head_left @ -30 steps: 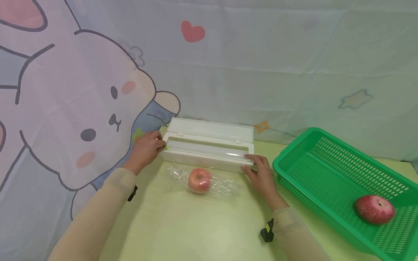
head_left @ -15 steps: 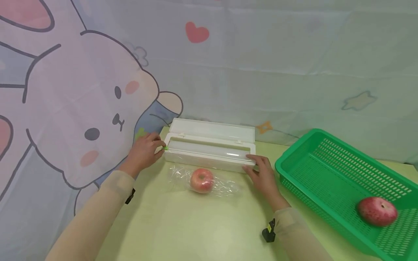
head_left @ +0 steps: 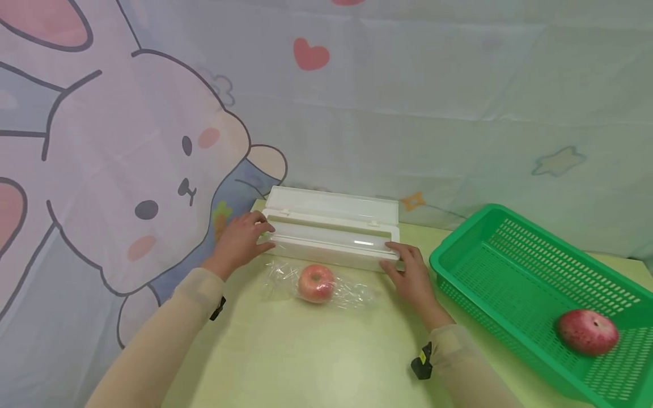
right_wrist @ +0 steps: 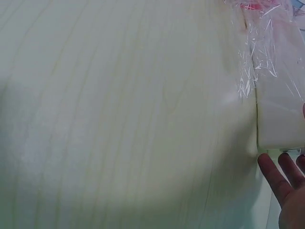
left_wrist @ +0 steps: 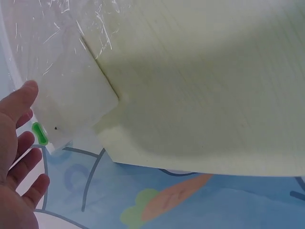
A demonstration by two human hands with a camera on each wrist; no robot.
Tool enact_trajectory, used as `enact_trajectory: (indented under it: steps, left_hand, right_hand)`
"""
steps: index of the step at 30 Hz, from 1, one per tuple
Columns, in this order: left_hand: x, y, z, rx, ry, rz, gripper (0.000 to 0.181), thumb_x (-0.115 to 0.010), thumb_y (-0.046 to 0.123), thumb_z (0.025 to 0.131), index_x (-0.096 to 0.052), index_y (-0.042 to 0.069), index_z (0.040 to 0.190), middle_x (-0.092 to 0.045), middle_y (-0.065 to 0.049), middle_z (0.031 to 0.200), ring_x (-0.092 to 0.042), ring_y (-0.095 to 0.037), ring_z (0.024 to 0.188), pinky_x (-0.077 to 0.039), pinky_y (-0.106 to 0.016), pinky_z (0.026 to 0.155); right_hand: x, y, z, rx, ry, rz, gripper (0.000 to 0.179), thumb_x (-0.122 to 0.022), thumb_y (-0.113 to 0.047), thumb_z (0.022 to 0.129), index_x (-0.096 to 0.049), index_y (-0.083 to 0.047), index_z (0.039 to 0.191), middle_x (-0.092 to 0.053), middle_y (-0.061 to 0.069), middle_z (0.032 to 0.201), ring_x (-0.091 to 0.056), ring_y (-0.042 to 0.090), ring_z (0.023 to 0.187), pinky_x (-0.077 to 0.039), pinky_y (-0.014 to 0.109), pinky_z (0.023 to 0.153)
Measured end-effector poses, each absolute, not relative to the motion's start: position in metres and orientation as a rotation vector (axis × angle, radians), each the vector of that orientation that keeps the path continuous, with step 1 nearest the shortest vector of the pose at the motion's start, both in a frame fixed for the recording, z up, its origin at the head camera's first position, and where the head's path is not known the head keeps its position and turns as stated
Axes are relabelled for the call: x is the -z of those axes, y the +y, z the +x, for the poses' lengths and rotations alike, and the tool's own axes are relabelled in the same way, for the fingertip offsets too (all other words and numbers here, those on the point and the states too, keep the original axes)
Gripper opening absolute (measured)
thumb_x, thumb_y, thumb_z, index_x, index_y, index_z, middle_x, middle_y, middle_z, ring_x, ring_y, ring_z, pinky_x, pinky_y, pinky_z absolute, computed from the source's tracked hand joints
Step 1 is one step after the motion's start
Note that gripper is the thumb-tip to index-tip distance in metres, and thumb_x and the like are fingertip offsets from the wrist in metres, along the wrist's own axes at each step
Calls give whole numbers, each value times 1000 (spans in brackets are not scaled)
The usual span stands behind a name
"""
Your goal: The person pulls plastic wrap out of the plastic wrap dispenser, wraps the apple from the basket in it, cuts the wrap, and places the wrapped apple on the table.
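Observation:
A long white cling film dispenser box [head_left: 326, 254] lies at the back of the table with its lid [head_left: 331, 205] raised. Inside it a roll of cling film [head_left: 326, 233] is visible. My left hand [head_left: 241, 241] is at the box's left end, fingers loosely spread; in the left wrist view a green slider [left_wrist: 40, 134] shows beside them. With thumb at the front and index finger on top, my right hand [head_left: 412, 279] holds the right end. Just before the box sits a red apple [head_left: 316, 283] under clear film [head_left: 352, 294].
At the right stands a green plastic basket [head_left: 461, 276] with a dark red round fruit [head_left: 586, 332] in it. A printed cloth [head_left: 433, 102] hangs close behind the table [head_left: 285, 351].
My left hand has come off the green slider at the box's left end and shifted right, its thumb dropping toward the front. The right hand keeps its place on the box.

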State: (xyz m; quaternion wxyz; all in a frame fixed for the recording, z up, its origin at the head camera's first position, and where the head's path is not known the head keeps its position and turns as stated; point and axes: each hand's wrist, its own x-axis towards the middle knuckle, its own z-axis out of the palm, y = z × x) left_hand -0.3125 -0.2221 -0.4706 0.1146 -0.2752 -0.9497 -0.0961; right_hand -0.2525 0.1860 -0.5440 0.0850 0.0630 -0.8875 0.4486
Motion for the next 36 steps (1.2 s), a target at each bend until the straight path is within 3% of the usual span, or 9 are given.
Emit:
enact_trajectory:
  steps: [13,19,27,36]
  left_hand:
    - [484,-224,-309,255,-2643,-818,14,-88,17,91,-79,9,98,-68,-12,109,-67,-34,99,-57,-51,87]
    - [488,-225,-307,295,-2577,-846,14,-89,12,89,-75,10,90,-67,-12,104,-66,-34,93,-57,-50,86]
    - [482,-226,-298,457,-2585,-827,17,-91,8,85,-74,9,86,-68,-10,100,-65,-34,95,-56,-47,86]
    - [483,-231,-287,542,-2594,-833,17,-90,7,84,-74,11,86,-67,-9,98,-65,-32,95,-57,-46,83]
  right_hand:
    - [549,183,-249,-1205,-2539,279,51,-76,-16,101,-58,-7,148,-37,30,158,-48,50,136,-55,62,97]
    - [548,180,-245,-1077,-2440,335,41,-80,-10,95,-65,-6,133,-43,28,155,-45,51,136,-44,69,105]
    - [543,176,-242,-1053,-2387,393,16,-79,-3,94,-66,-7,101,-51,25,151,-45,53,135,-49,65,101]
    - [541,174,-237,-1034,-2345,437,17,-81,0,91,-66,-9,91,-57,24,145,-49,52,128,-48,58,95]
